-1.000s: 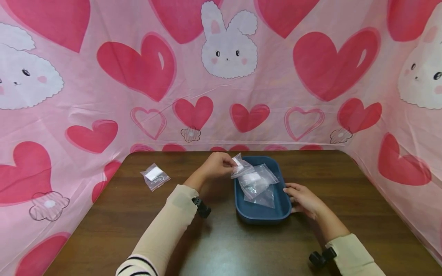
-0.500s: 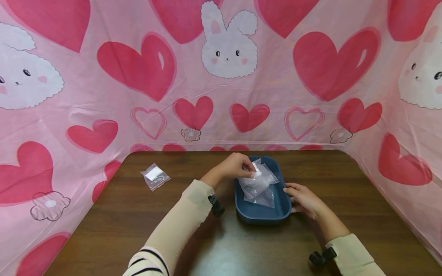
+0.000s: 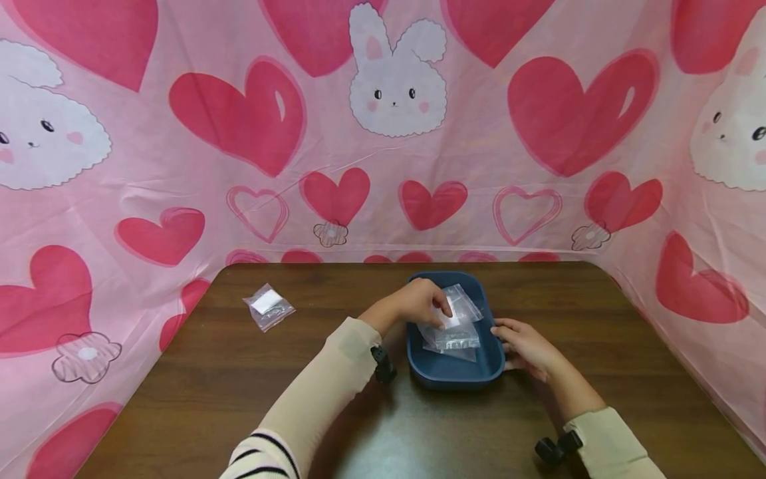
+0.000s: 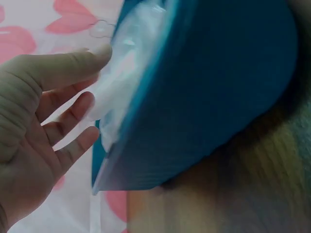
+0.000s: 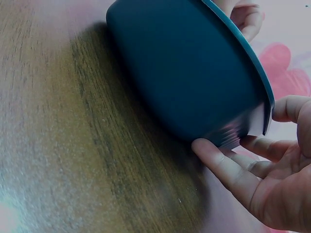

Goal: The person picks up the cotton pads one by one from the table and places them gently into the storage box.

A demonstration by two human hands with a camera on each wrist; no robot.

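Note:
A dark blue rectangular bin (image 3: 457,379) stands on the table with several clear zip bags (image 3: 463,303) overlapping inside it. Above the bin's left side, my left hand (image 3: 421,303) pinches a zip bag (image 3: 457,338) by thumb and index finger; a white item shows in it. In the left wrist view, this hand's (image 4: 43,107) other fingers are spread loosely. My right hand (image 3: 529,349) holds the bin's right side, one fingertip at the rim and other fingers against the outer wall, as the right wrist view shows of the bin (image 5: 184,63).
Another zip bag (image 3: 269,306) with a white item lies at the table's (image 3: 239,386) far left. Pink cloth (image 3: 383,199) printed with hearts and rabbits hangs behind the table and along both sides.
My left hand has moved right over the bin, then slightly down toward me, bringing its bag from the left rim onto the other bags. The right hand has stayed put.

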